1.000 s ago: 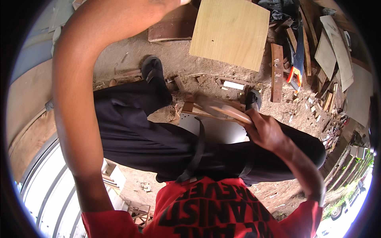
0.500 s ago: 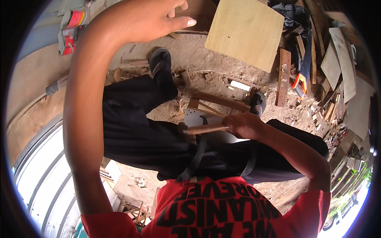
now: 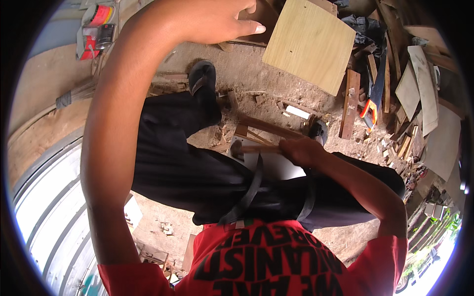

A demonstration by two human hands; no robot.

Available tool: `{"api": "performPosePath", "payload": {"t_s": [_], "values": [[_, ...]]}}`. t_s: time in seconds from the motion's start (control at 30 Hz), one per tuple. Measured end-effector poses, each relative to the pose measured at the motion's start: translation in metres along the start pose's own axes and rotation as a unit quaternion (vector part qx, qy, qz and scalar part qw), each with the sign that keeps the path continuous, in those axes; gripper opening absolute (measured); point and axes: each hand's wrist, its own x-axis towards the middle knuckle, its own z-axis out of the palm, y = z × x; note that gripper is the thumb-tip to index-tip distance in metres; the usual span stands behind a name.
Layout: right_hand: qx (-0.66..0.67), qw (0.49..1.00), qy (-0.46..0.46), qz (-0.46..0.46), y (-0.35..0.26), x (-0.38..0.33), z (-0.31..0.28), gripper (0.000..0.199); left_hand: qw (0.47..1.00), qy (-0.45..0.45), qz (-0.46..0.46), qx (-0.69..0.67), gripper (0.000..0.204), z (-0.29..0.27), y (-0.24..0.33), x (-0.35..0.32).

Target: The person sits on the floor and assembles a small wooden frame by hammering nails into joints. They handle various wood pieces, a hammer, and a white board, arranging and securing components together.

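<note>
The right hand (image 3: 302, 150) was closed tight around the wooden handle of a hammer (image 3: 237, 148), whose head hung low over a pale sheet (image 3: 276, 165) lying across the lap, just beside a long wooden stick (image 3: 269, 127) that ran over the dirt between the two sandals. The left hand (image 3: 217, 22) was lifted high near the top of the view, fingers loosely curled and holding nothing, its fingertips close to the edge of a square plywood board (image 3: 310, 44). A likely slip: with the left hand off the work, the stick and sheet had nothing steadying them, so a blow could shift them or glance off toward the knee or the foot in the left sandal (image 3: 201, 79). The hold looked to be far back on the handle, which would make the head harder to steer. Loose offcuts (image 3: 417, 91) and a saw (image 3: 371, 106) lay near the right side.
</note>
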Motion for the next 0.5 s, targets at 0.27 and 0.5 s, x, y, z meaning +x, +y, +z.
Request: {"api": "performPosePath", "payload": {"t_s": [0.27,0.5], "values": [[0.013,0.997,-0.024,0.078,0.006,0.0,-0.02,0.016,1.0,0.007,0.013,0.026,0.037,0.004,0.007,0.001],[0.063,0.989,-0.026,0.13,-0.003,0.009,0.003,0.02,0.997,-0.053,-0.049,0.011,0.039,-0.008,0.025,0.0]]}}
